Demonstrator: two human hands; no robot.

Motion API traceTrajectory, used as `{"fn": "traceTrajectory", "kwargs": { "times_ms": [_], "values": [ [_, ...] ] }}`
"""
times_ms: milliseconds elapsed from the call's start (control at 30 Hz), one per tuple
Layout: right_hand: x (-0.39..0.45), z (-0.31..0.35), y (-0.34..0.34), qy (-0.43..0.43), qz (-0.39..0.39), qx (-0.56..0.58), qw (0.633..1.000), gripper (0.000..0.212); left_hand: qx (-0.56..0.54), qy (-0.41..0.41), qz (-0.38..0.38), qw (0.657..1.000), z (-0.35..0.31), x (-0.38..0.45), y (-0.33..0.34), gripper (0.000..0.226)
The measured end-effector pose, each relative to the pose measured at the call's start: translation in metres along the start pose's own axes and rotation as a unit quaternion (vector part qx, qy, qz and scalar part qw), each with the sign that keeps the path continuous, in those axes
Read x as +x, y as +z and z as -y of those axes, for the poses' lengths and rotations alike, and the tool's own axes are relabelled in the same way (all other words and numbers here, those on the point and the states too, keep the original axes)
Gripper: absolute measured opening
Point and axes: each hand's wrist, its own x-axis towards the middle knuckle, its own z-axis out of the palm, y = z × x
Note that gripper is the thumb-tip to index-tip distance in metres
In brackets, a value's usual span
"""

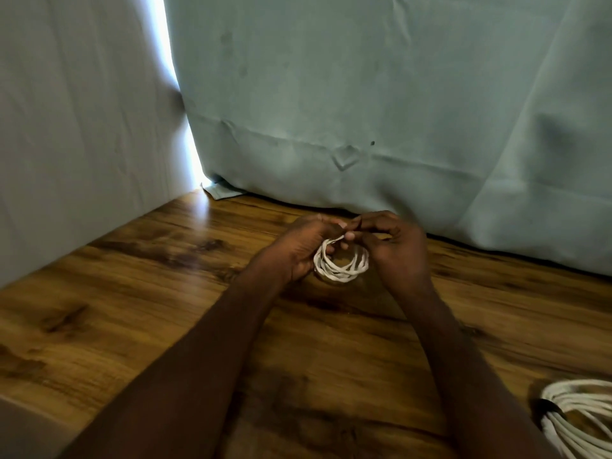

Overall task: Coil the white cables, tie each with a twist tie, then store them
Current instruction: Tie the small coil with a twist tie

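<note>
A small coil of white cable (pixel 341 265) hangs just above the wooden table (pixel 132 309), held between both hands. My left hand (pixel 299 246) grips the coil's left side. My right hand (pixel 395 246) holds its right side, and the fingertips of both hands pinch together at the coil's top. Whether a twist tie is between the fingers cannot be told. A second, larger white cable coil (pixel 583 415) lies at the lower right, bound by a dark tie at its left side and cut off by the frame edge.
A pale green curtain (pixel 364 94) hangs along the table's far edge, just behind my hands. A light wall (pixel 66 127) closes the left side, with a bright gap between wall and curtain.
</note>
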Motion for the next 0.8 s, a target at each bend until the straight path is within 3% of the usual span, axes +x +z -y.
{"fn": "traceTrajectory", "kwargs": {
  "times_ms": [100,200,333,500,633,700,800],
  "values": [
    [0.001,0.002,-0.002,0.077,-0.037,0.062,0.994,0.011,0.138,0.103,-0.037,0.984,0.008,-0.001,0.007,0.008],
    [0.003,0.001,-0.006,0.069,-0.043,0.029,0.996,0.011,0.27,0.174,0.006,0.947,0.014,-0.008,0.013,0.005],
    [0.005,0.006,-0.006,0.031,-0.03,-0.005,0.999,0.006,0.367,0.181,0.063,0.91,0.012,-0.008,0.008,0.008],
    [0.007,0.01,-0.007,0.074,-0.025,0.021,0.997,0.007,0.262,0.114,0.098,0.953,0.002,-0.017,0.016,0.031],
    [0.007,0.016,-0.012,0.17,-0.043,0.073,0.982,0.004,0.223,0.086,0.097,0.966,0.007,-0.013,0.016,0.016],
    [0.007,0.018,-0.016,0.239,-0.063,0.132,0.96,0.007,0.255,0.118,0.118,0.952,0.011,-0.014,0.019,0.026],
    [0.009,0.017,-0.025,0.367,-0.043,0.268,0.89,0.02,0.283,0.176,0.161,0.929,0.014,-0.019,0.023,0.052]
  ]
}}
